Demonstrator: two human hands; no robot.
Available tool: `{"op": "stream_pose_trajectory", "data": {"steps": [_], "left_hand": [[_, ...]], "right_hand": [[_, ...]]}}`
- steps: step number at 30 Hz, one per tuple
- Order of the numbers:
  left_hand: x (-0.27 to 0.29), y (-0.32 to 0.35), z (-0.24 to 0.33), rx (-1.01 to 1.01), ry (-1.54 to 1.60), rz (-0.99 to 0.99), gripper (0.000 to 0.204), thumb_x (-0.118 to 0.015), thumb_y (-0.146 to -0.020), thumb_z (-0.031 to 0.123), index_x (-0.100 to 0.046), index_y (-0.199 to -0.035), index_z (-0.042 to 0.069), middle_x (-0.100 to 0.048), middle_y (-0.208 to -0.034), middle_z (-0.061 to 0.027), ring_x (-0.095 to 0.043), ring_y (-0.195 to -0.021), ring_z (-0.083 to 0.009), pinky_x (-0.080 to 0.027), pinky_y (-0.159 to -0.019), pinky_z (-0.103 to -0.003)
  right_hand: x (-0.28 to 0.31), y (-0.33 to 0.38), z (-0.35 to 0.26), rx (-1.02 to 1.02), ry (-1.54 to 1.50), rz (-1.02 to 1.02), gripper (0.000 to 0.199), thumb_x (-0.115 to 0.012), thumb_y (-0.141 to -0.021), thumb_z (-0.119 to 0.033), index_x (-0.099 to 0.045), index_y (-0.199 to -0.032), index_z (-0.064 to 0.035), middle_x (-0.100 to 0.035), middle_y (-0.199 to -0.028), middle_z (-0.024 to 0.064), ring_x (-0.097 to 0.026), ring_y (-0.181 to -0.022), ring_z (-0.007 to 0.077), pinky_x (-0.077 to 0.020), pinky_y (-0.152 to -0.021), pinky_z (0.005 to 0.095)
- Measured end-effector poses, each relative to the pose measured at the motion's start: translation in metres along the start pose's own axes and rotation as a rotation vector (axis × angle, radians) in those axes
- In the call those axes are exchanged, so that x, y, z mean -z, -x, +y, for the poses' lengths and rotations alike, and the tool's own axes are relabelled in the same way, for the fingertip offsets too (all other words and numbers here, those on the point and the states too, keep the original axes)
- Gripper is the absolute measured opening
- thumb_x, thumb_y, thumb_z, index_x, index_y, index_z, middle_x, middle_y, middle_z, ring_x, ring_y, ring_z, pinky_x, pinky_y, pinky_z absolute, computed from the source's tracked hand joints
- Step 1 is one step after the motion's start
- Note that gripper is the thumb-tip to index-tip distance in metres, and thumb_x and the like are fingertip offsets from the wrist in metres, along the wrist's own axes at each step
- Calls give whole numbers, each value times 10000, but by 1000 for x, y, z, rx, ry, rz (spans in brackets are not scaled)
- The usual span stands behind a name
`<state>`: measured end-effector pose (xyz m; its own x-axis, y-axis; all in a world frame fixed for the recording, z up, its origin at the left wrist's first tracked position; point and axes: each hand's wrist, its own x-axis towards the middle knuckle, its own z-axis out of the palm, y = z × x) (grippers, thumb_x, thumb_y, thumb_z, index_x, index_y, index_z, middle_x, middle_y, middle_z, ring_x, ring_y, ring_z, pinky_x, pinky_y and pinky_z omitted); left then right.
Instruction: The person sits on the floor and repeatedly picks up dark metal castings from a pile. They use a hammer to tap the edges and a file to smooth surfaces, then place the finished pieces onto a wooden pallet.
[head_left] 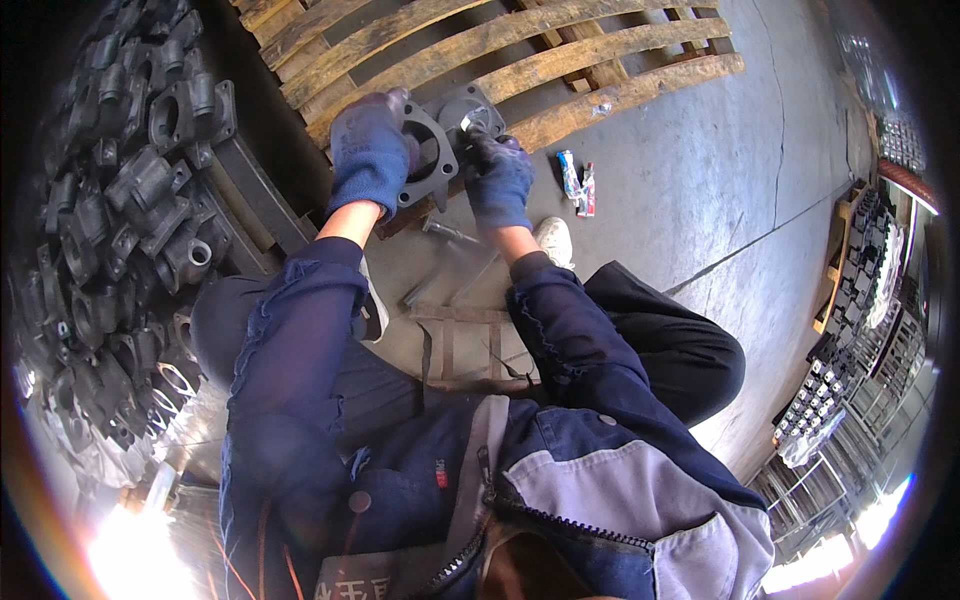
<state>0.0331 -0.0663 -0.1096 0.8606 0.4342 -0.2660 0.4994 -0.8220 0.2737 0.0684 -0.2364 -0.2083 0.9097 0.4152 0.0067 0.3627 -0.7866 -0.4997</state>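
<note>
My left hand (365,150), in a blue knit glove with a dark coating, grips a dark grey metal flange casting (444,172) by its left side. The casting has a large round opening and bolt holes at its corners, and it is held above the near edge of a wooden pallet. Against the casting's far right part, my right hand (498,175), gloved alike, has its fingers curled together. A small pale, shiny spot shows by those fingertips; what they hold there cannot be made out.
Many similar grey castings (130,200) are heaped at the left. A slatted wooden pallet (600,50) lies ahead. Blue and red packets (577,185) lie on the concrete floor, near my shoe (554,242). A hammer-like metal tool (450,233) lies below my hands. Stacked parts (860,270) line the right.
</note>
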Motion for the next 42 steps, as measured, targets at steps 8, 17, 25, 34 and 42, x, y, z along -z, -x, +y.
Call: {"op": "stream_pose_trajectory", "data": {"steps": [8, 17, 25, 34, 42], "left_hand": [[-2, 1, -3, -29, 12, 28, 486, -730, -637, 169, -616, -1100, 79, -638, -1032, -199, -613, -993, -358, -496, -853, -413], [3, -3, 0, 19, -22, -95, 589, -692, -681, 169, -553, -1246, 75, -621, -1068, -210, -594, -1009, -369, -478, -883, -402], [2, -2, 1, -4, -4, -31, 463, -709, -658, 173, -612, -1100, 77, -638, -1033, -192, -609, -989, -365, -487, -861, -417], [-8, 0, -4, -40, 15, 67, 446, -707, -656, 159, -616, -1084, 73, -639, -1002, -199, -612, -969, -371, -488, -831, -432], [-9, 0, -6, -27, 23, 49, 489, -714, -653, 169, -611, -1123, 82, -634, -1034, -197, -608, -988, -365, -487, -853, -421]], "right_hand": [[-9, -9, 23, -391, -714, -111, 270, -562, -772, -83, -599, -1022, 13, -638, -992, 252, -621, -963, 380, -481, -826, 391], [-15, -20, 24, -472, -544, -113, 262, -589, -815, -183, -632, -981, 15, -663, -882, 245, -669, -830, 354, -510, -729, 400], [-27, -35, 61, -553, -502, -33, 274, -583, -834, -207, -654, -991, 6, -664, -909, 247, -665, -848, 361, -511, -743, 396], [6, -15, 29, 26, -4, 53, 159, -611, -760, -120, -616, -918, -104, -626, -829, 158, -614, -779, 367, -489, -696, 447], [7, -12, 3, 121, 490, -138, 154, -541, -819, -110, -622, -938, -163, -631, -832, 97, -656, -769, 277, -484, -599, 430]]}}
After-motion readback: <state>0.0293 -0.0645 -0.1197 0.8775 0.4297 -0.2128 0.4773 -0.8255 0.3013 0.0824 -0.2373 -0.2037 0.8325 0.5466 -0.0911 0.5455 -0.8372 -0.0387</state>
